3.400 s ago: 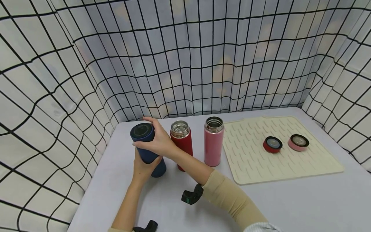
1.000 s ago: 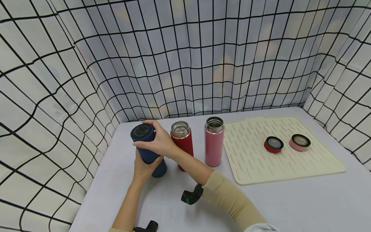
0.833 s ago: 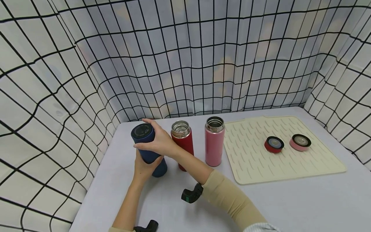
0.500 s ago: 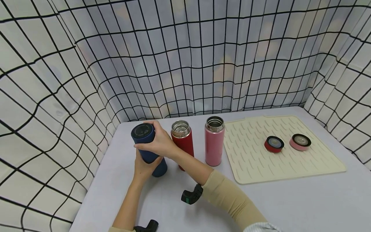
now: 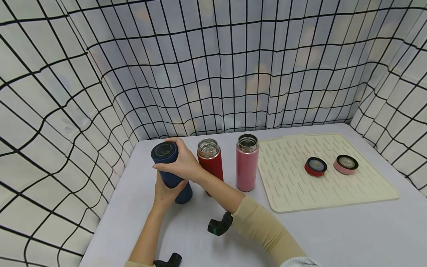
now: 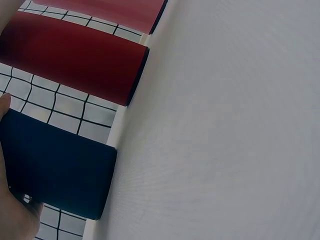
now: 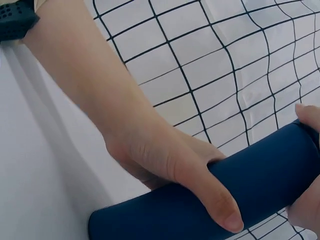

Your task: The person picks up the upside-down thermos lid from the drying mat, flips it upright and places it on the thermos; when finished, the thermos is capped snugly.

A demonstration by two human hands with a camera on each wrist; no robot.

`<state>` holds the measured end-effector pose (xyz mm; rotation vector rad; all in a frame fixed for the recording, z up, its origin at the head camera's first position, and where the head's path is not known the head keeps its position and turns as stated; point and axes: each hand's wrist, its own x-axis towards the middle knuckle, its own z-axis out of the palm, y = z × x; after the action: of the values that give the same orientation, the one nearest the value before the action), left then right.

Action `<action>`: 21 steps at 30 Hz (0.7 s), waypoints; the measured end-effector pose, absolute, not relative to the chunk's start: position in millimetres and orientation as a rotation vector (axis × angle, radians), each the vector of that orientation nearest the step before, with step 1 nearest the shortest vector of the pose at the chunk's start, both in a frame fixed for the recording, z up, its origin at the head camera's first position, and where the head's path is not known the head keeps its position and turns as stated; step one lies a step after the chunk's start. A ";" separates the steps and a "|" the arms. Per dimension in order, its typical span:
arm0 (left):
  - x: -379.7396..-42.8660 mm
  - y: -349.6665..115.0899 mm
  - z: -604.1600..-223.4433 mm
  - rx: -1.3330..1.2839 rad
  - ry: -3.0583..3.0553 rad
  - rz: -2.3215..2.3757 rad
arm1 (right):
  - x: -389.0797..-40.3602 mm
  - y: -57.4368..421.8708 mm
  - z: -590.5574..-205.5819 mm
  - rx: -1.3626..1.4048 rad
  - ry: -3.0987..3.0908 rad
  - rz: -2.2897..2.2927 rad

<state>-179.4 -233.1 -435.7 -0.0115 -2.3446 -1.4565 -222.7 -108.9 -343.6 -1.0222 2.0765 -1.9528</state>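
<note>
Blue btl [image 5: 169,179] stood on the table [image 5: 200,252] at left. Our L hand [image 5: 165,193] gripped its body, our R hand [image 5: 183,163] its top [image 5: 164,150]. Red btl [image 5: 211,165] & pink btl [image 5: 247,168] were open, red lid [image 5: 315,169] & pink lid [image 5: 346,165] on the mat [image 5: 290,193] at right: 2 done, prob. 1 left. We couldn't tell what's inside.

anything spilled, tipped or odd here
Nothing stands out. The left hand and right hand grip the blue bottle, the open red bottle and open pink bottle stand upright, and no spill or damage shows.
</note>
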 end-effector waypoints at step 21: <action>-178.5 -233.5 -437.2 -0.052 -2.313 -1.419 | -219.4 -112.9 -344.5 -0.958 2.198 -1.991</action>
<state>-178.5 -233.5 -437.2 -0.0517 -2.3127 -1.4188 -219.4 -112.9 -344.5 -0.9578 2.1976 -1.9909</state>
